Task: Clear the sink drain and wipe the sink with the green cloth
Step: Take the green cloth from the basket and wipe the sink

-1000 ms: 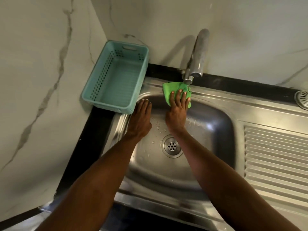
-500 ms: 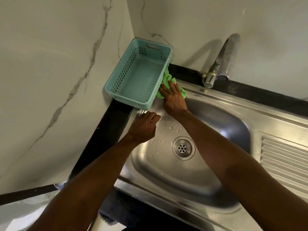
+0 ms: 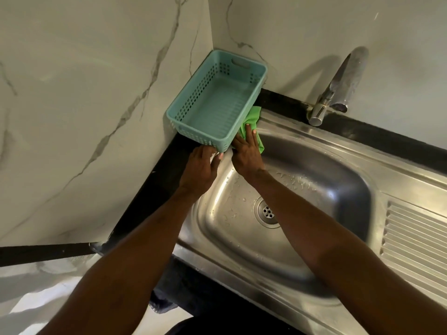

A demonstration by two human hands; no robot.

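The green cloth [image 3: 252, 120] lies on the far left corner of the steel sink [image 3: 314, 165], beside the teal basket. My right hand [image 3: 246, 153] presses flat on the cloth with straight fingers. My left hand [image 3: 202, 169] rests on the sink's left rim, its fingers touching the basket's near corner. The round drain [image 3: 267, 211] sits uncovered at the basin's bottom, with water drops around it.
A teal plastic basket [image 3: 193, 102], with nothing inside, stands in the corner against the marble walls. A chrome tap [image 3: 336, 93] reaches out from the back wall. A ribbed draining board [image 3: 416, 240] lies to the right. A black counter edge [image 3: 150, 194] borders the sink.
My right hand slid the cloth from under the tap leftward along the back rim to the corner by the basket. My left hand moved up to the basket's near corner.
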